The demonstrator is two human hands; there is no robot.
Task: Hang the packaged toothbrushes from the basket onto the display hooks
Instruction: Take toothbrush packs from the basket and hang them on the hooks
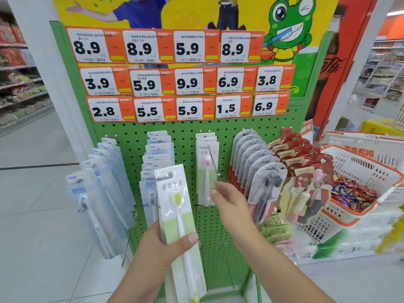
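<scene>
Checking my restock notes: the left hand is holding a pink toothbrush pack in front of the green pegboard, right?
Not quite: the pack held by the left hand has a yellow-green toothbrush, not pink. The head view shows it, in front of the green pegboard.

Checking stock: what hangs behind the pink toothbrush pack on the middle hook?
Behind the pink toothbrush pack, white card tops of more packs show; their contents are covered.

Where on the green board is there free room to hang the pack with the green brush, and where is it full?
Free: the long hook holds only a few pink-brush packs, so most of its length is bare. Bare pegboard also flanks them. Crowded: the blue packs at the left and the grey packs and red packs at the right.
</scene>
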